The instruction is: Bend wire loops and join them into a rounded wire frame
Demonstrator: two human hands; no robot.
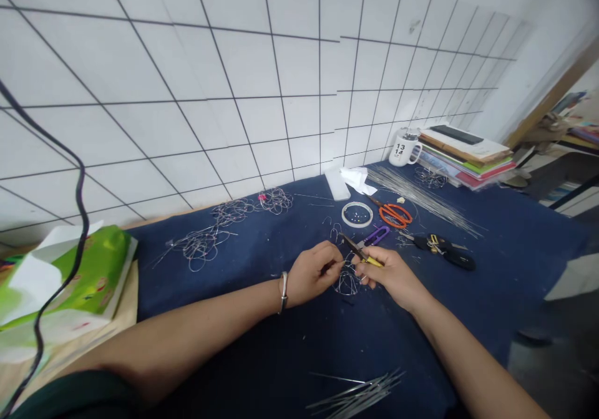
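Observation:
My left hand [316, 272] is closed in a pinch on a bent wire piece [347, 284], whose thin loops hang between my two hands just above the blue cloth. In my right hand [386, 274] are yellow-handled pliers [355, 247], their dark jaws pointing up and left towards my left fingertips. Whether the jaws touch the wire is too small to tell. Just beyond the pliers lie purple-handled snips [375, 236] and a few small wire loops [335, 231].
Orange-handled scissors [395, 215], a white ring-shaped dish [357, 214] and a black tool [440, 249] lie to the right. Long straight wires [416, 194] reach towards the mug [403, 148] and stacked books [468, 154]. Tangled wire loops [201, 247] sit left; cut wires [358, 397] lie in front.

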